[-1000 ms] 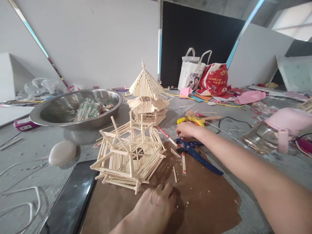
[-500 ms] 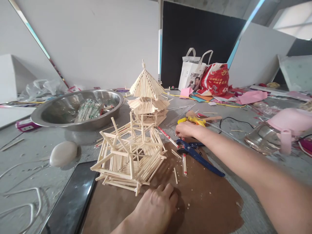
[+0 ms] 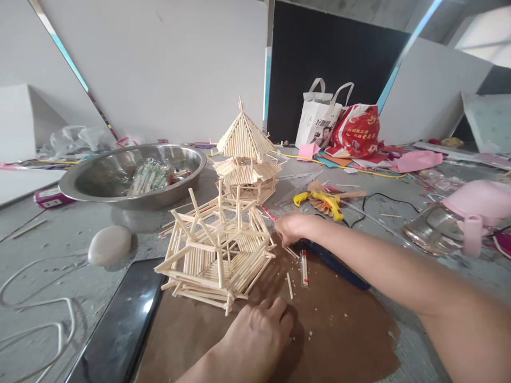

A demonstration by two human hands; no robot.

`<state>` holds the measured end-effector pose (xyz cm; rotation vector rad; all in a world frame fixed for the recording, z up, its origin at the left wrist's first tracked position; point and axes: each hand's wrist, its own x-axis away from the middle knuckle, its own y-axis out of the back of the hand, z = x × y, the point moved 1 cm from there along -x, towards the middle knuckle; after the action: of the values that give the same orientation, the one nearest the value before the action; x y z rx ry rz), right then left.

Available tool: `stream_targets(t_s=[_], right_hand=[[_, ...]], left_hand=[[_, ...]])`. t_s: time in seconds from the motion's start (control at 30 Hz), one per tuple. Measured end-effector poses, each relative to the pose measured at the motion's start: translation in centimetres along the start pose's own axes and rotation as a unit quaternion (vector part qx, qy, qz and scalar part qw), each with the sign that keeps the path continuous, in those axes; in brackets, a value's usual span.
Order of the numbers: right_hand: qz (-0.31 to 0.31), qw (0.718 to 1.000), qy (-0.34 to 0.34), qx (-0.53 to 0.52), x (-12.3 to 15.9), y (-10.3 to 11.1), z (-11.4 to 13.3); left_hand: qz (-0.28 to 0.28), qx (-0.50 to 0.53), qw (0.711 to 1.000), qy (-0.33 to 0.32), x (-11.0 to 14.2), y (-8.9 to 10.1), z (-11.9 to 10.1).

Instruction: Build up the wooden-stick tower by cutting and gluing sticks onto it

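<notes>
Two hands: our left hand (image 3: 259, 334) half-curled just before the stick frame (image 3: 220, 266), right hand (image 3: 290, 227) bunched beside the red wrapper (image 3: 269, 213), both grips unclear. We judge stick-gathering; next needs a clean pinch.

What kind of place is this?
Probably an informal craft or model-making workspace, perhaps a studio. Signs: the open stick frame beside a pagoda-like stick model, a yellow-handled tool that looks like a glue gun, and scattered scraps such as the pink paper.
</notes>
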<state>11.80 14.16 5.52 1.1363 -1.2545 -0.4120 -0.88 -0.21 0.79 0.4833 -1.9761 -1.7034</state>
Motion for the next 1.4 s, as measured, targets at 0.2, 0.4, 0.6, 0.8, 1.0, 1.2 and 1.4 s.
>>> stream_targets(t_s=[0.2,0.4,0.6,0.8,1.0,1.2,1.4], right_hand=[[0.014,0.999,0.003,-0.028,0.2,-0.3,0.8],[-0.066,0.993,0.019,-0.099,1.0,-0.7,-0.4],[-0.184,0.963,0.039,-0.196,3.0,-1.4,-2.2],[-0.263,0.715,0.111,-0.639,6.5,-2.0,-1.0],[-0.098,0.569,0.124,-0.807,7.0,-0.6,2.5],[-0.089,0.573,0.063,-0.812,5.3,0.2,3.9],[-0.106,0.574,0.031,-0.812,5.1,0.2,4.7]], left_hand=[[0.009,-0.007,1.000,-0.006,0.0,0.4,-0.1],[-0.005,0.007,1.000,0.002,0.1,0.6,-0.2],[-0.036,0.015,0.999,0.009,0.5,0.9,-0.3],[-0.154,-0.027,0.987,-0.029,0.9,0.8,-1.0],[-0.260,-0.057,0.963,-0.046,1.9,3.3,-1.5],[-0.264,-0.053,0.963,-0.024,2.9,6.2,-1.0],[-0.231,-0.083,0.969,0.015,3.0,6.6,-0.2]])
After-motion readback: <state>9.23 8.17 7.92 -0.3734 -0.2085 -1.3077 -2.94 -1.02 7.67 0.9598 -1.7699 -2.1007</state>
